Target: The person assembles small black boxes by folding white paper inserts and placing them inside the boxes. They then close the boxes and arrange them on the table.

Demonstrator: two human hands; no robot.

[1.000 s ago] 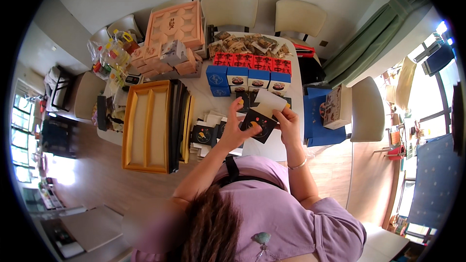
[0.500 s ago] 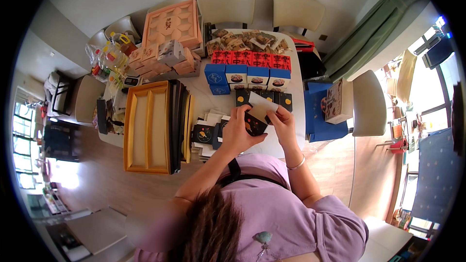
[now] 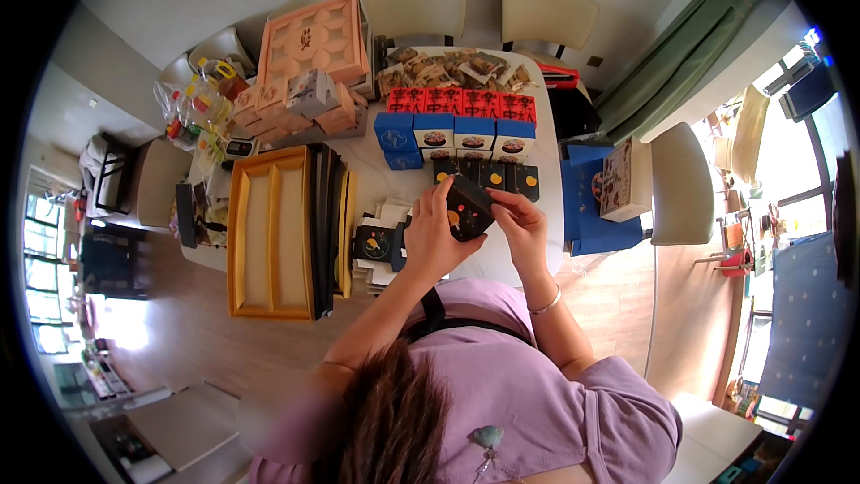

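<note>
A small black carton (image 3: 467,211) with a yellow and red print is held up over the near edge of the table. Around its left side and bottom my left hand (image 3: 434,237) is wrapped, thumb toward me. The fingers of my right hand (image 3: 522,225) pinch its upper right edge. Beyond it stands a row of black boxes (image 3: 522,181) with yellow designs, partly hidden by my hands. To the left of my left hand lie flat black cartons (image 3: 372,243) over a pile of white ones (image 3: 391,211).
Behind the black row stand blue boxes (image 3: 474,132), red packs (image 3: 481,103) and heaped clear bags (image 3: 457,67). On the left are a gold-rimmed tray (image 3: 276,233), pink boxes (image 3: 313,40) and bottles (image 3: 210,103). A large carton (image 3: 625,181) sits on a chair at the right.
The pale flap that stood up from the carton's top no longer shows; the top is now black and folded down. My right hand stays at the upper right edge.
</note>
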